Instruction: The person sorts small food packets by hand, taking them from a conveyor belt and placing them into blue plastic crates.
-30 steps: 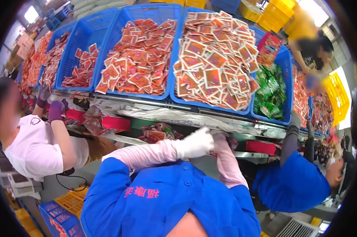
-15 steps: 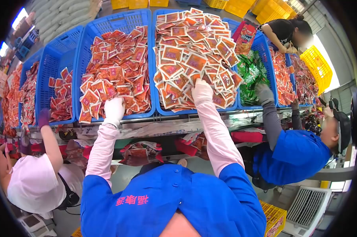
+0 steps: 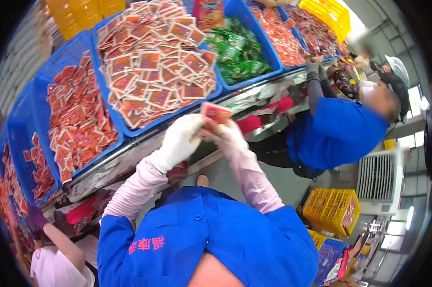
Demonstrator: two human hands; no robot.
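My right hand, in a white glove, is closed on a small orange sachet with a pale edge, held up in front of the crates. Close against it, my left hand, also gloved in white, has its fingers curled inward; what they hold, if anything, is hidden. Beyond my hands, a blue crate is heaped with similar pale-edged orange sachets. To its left, another blue crate holds smaller red-orange sachets.
Green packets fill a crate on the right. A metal rail runs along the crates' front. A co-worker in blue stands right, another in a white shirt lower left. Yellow crates stand on the floor behind.
Both hands have left the sachet heaps and come together nearer my body. A pale-edged sachet is now lifted in my right hand. The view has turned to the right.
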